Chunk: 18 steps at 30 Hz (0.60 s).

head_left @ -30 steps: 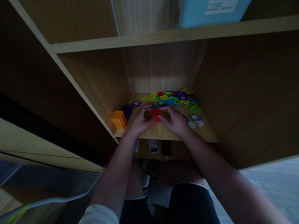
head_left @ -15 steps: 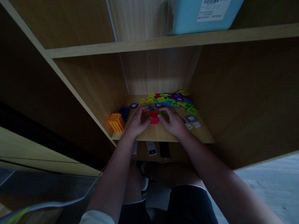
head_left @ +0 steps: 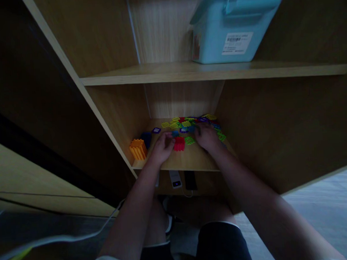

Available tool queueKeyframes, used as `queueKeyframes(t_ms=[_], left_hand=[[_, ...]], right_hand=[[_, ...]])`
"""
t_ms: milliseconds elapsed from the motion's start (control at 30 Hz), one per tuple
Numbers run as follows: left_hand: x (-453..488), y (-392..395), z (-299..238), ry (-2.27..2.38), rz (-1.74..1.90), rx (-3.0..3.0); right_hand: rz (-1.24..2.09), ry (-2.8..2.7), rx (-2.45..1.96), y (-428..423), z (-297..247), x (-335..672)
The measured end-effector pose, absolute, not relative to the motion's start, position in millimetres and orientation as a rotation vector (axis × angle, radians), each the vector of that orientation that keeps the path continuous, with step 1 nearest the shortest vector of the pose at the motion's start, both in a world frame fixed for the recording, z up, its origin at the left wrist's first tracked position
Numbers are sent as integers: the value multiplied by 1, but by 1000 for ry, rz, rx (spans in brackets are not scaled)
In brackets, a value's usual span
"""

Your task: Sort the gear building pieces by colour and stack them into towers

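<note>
On the lower wooden shelf (head_left: 189, 162) lies a pile of flat, toothed plastic pieces (head_left: 190, 123) in yellow, green, blue, purple and red. My left hand (head_left: 162, 145) rests beside a red block of joined pieces (head_left: 179, 143), its fingertips at the block's left side. My right hand (head_left: 206, 136) has moved off the red block and lies over the right part of the pile, fingers curled among the loose pieces. Whether it holds a piece is hidden. A green piece (head_left: 189, 140) lies between the hands.
An orange block of joined pieces (head_left: 137, 148) and a dark blue one (head_left: 146, 138) stand at the shelf's left end. A light blue lidded bin (head_left: 229, 24) sits on the upper shelf (head_left: 159, 73). Small devices (head_left: 176, 179) lie beneath the lower shelf. My knees are below.
My right hand let go of the red block and reached back right into the pile. The left hand stays by the block. The view tilted up, showing more of the blue bin.
</note>
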<state>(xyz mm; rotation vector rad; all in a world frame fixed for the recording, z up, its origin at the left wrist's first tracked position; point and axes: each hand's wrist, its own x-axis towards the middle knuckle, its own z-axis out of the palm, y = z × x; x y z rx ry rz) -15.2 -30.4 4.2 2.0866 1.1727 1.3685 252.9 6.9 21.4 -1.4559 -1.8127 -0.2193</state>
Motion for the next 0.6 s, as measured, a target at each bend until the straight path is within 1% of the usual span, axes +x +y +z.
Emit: queueKeyframes(t_ms=[233,400,600], left_hand=[[-15,-28,2,1179,1360,2068],[-13,-28,1,1172,1396,2058],[-11,-30,3,1188,1347,2012]], right_hand=[[-117,-1957,-1883,62,55,239],[-94,-1972,-2052,78,58,230],[-102,-1989,-2212,87,58,229]])
